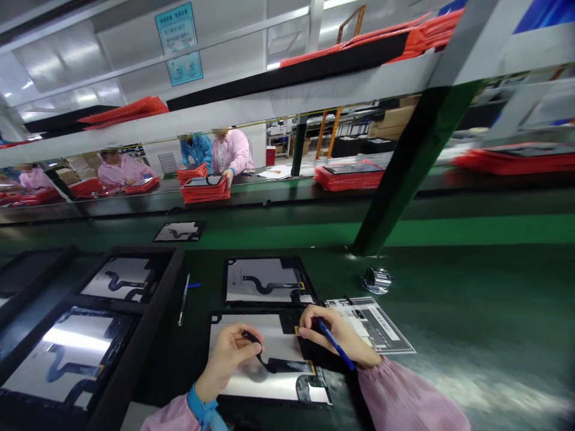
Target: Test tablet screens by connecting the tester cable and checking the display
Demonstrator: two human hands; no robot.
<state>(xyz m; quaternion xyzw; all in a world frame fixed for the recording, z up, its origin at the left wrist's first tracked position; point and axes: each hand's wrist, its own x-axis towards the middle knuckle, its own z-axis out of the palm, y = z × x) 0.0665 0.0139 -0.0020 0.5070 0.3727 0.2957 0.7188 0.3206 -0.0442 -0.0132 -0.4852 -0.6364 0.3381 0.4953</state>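
Observation:
My left hand [231, 359], with a blue band at its wrist, pinches the loose end of a black flat flex cable [287, 364]. The cable rises off the silver back of a display panel [251, 386] lying in front of me. Closed around a blue pen [335, 342], my right hand [330, 329] rests over the panel's upper right edge. Its fingertips are close to a small orange connector strip there; whether they touch it I cannot tell. Directly behind lies a second display panel [265, 278] with its flex cable flat on it.
Foam trays [164, 287] with more panels stand at left. A slim silver tool [183, 302] lies beside them. On the right are a printed template sheet [386, 329] and a shiny metal roll [378, 280]. A slanted green post [404, 173] rises behind. Co-workers handle red stacks [205, 190] across the line.

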